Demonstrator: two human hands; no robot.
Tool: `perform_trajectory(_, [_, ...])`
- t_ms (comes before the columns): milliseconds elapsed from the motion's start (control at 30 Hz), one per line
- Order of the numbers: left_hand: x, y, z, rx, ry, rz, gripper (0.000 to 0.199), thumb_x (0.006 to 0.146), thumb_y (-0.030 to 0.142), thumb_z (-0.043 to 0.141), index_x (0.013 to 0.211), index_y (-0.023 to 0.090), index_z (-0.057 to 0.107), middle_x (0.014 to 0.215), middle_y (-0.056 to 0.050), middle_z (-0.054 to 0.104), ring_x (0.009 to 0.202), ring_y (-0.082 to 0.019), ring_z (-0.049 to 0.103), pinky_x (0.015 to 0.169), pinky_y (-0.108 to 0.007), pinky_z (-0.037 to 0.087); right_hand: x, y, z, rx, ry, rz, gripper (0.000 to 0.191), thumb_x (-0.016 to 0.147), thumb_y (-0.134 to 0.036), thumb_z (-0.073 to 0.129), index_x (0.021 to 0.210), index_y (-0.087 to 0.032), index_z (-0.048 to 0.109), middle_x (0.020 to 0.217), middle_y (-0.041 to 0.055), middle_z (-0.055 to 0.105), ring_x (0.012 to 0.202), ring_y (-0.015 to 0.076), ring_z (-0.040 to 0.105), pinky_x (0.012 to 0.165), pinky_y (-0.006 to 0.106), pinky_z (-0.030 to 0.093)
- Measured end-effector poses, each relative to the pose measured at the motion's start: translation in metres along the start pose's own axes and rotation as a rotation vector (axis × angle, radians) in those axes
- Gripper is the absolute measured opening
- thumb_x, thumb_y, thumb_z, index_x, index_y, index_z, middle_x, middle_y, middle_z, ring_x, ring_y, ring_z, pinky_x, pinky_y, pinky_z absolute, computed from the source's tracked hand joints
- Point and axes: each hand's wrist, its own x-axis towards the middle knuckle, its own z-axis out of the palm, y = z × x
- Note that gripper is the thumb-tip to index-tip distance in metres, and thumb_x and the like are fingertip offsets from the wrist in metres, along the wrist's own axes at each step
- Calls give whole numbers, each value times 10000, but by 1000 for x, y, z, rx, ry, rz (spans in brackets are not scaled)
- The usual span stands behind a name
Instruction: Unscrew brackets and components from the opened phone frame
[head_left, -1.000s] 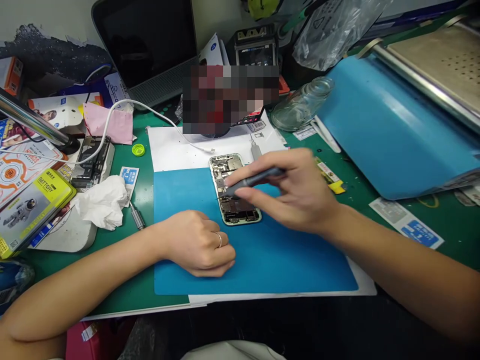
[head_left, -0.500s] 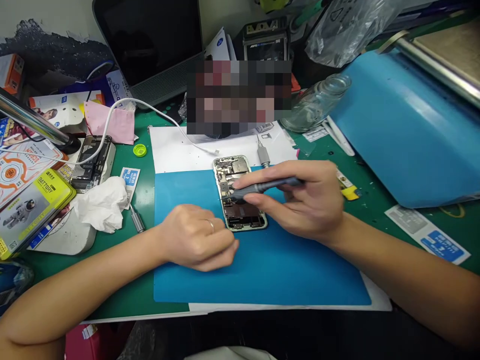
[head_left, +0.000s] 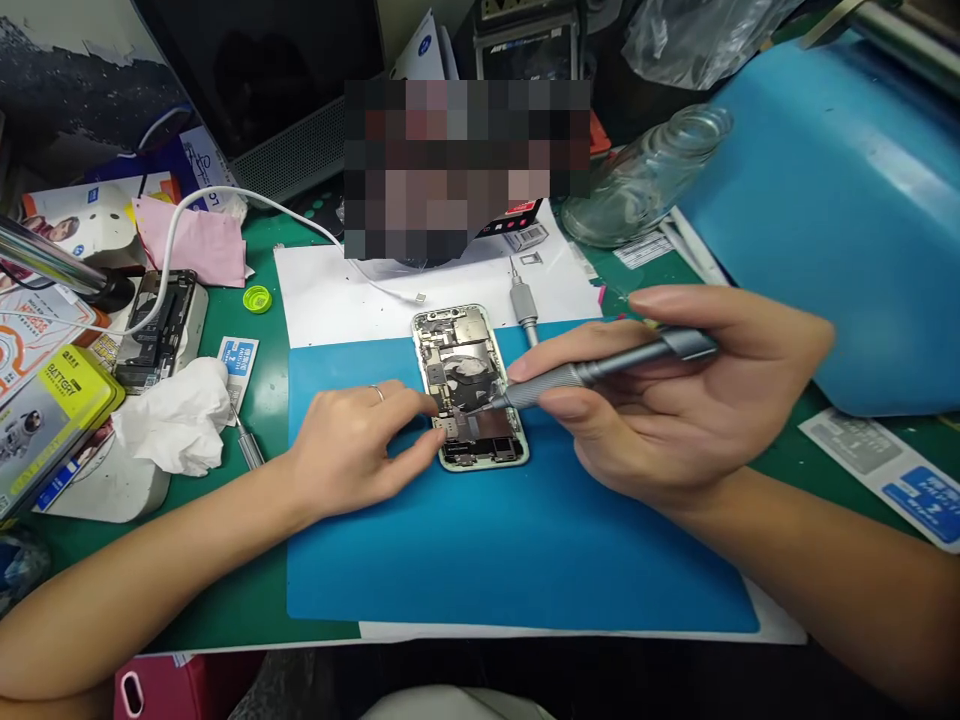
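An opened phone (head_left: 471, 380) with its inner parts showing lies on a blue mat (head_left: 525, 560). My right hand (head_left: 675, 400) is closed around a grey screwdriver (head_left: 585, 375), whose tip points into the lower middle of the phone. At the phone's left edge is my left hand (head_left: 367, 440), thumb and index finger apart, their tips touching the frame near the lower left. A ring is on one of its fingers. Behind the phone lies a second grey screwdriver (head_left: 523, 302), partly over white paper (head_left: 322, 290).
At the left are another opened phone (head_left: 161, 325), crumpled tissue (head_left: 180, 415), a small screwdriver (head_left: 249, 447), a yellow battery box (head_left: 60, 420) and a green cap (head_left: 257, 299). A white cable (head_left: 247, 192) runs behind. A glass jar (head_left: 645, 180) stands tilted at the back right.
My left hand has opened from a fist and moved up to the phone's edge. The right hand has turned and shifted right, bringing the screwdriver's tip down into the phone. The view has shifted slightly.
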Motion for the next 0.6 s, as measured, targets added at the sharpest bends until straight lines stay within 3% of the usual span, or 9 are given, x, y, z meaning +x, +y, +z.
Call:
perform_trajectory(67, [0, -1, 0, 7, -3, 43, 166, 981, 316, 584, 1000, 177, 675, 740, 20, 688, 562, -98, 594, 520, -243, 378, 1, -1, 1, 29, -33, -14, 434, 928, -328, 662, 1289, -473, 470, 847, -16, 665, 747, 253, 773, 698, 409, 612])
perform_trajectory(200, [-1, -2, 1, -4, -9, 95, 188, 1007, 327, 566, 1014, 181, 684, 741, 19, 719, 602, -99, 648, 536, -226, 407, 3, -4, 5, -33, -62, -31, 337, 945, -381, 624, 1230, -436, 452, 810, -11, 671, 712, 274, 772, 701, 446, 624])
perform_trajectory(400, [-1, -3, 2, -35, 21, 128, 179, 1015, 294, 564, 1011, 177, 700, 735, 20, 740, 615, -97, 676, 539, -222, 415, -3, -2, 7, -64, -47, -16, 354, 951, -399, 614, 1255, -424, 436, 849, 6, 675, 719, 270, 771, 566, 421, 601])
perform_trajectory(600, [-1, -3, 2, -48, 37, 131, 179, 1017, 281, 562, 1017, 171, 703, 734, 20, 745, 609, -95, 679, 538, -228, 413, -4, -2, 7, -3, -84, -8, 383, 956, -373, 616, 1285, -434, 432, 849, -1, 673, 734, 257, 773, 595, 399, 603])
